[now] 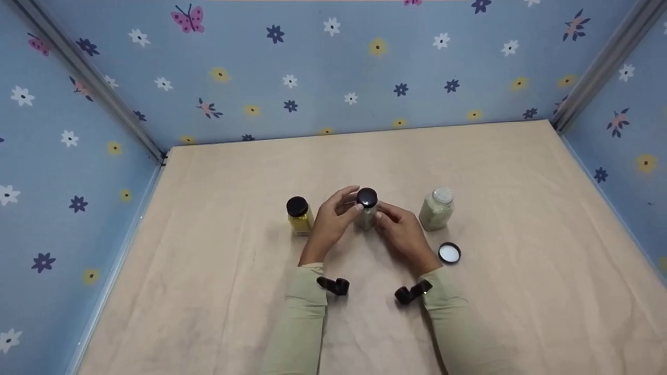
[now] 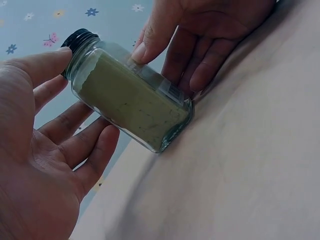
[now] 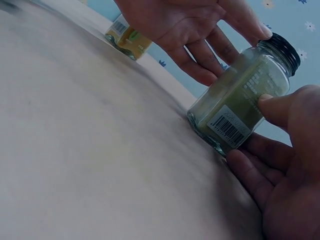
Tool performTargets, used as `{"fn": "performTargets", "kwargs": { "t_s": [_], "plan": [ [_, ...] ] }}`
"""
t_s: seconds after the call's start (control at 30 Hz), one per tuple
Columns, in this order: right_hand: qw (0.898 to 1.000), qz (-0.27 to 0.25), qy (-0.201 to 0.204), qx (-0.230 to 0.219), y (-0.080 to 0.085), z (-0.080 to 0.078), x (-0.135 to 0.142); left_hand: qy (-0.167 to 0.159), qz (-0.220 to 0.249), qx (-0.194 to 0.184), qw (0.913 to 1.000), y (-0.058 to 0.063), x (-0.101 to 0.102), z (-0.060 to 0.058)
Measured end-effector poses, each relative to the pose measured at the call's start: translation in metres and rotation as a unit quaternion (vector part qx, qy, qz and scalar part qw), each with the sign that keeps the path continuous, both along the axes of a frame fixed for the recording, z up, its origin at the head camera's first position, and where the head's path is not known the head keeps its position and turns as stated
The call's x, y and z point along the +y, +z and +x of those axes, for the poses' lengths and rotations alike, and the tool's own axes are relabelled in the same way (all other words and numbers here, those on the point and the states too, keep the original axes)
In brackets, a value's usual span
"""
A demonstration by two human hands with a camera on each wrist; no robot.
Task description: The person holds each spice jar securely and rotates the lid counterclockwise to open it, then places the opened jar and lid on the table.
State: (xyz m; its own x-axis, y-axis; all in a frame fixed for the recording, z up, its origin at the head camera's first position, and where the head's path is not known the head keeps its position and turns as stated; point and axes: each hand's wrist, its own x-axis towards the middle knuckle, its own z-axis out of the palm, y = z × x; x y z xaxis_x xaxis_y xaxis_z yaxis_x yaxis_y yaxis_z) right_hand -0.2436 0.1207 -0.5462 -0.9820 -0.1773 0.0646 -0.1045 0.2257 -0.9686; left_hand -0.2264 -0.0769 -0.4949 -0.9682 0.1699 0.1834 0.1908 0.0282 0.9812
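Two sleeves [image 1: 299, 323], pale green, are seen nearest, and a black camera [image 1: 341, 286] is worn at each wrist. Beyond them, three jars and one loose lid are set out on beige cloth [image 1: 208, 260]. Furthest left, a yellow jar [image 1: 302, 224] is stood upright, capped in black. Just beside it the left hand [image 1: 331, 221] is held half open: the black cap [image 1: 367, 197] of the green jar [image 2: 127, 100] is held at its edge between thumb and forefinger, while the other three fingers are loosely bent. Between the two hands, the green jar is held about upright; whether its weight is borne by the cloth cannot be told. Its clear, square-sided glass is mostly filled with dull green contents, and a barcode [image 3: 229, 127] and white lettering are turned toward the right hand [image 1: 404, 229]. By that hand the jar's side is gripped, thumb on the lettered face, other fingers bent near the base. Farther right, one pale jar [image 1: 436, 213] is stood, its whitish top exposed. Nearer the right sleeve, the loose lid [image 1: 449, 253] is laid white inside up.
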Motion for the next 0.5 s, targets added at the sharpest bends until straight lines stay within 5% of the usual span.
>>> {"fn": "performTargets", "kwargs": {
  "t_s": [0.5],
  "plan": [
    [1.000,0.026,0.001,0.009,0.0007,-0.0005,-0.0005,-0.033,-0.048,0.009,0.9982,0.0010,-0.0030,-0.0028]
  ]
}}
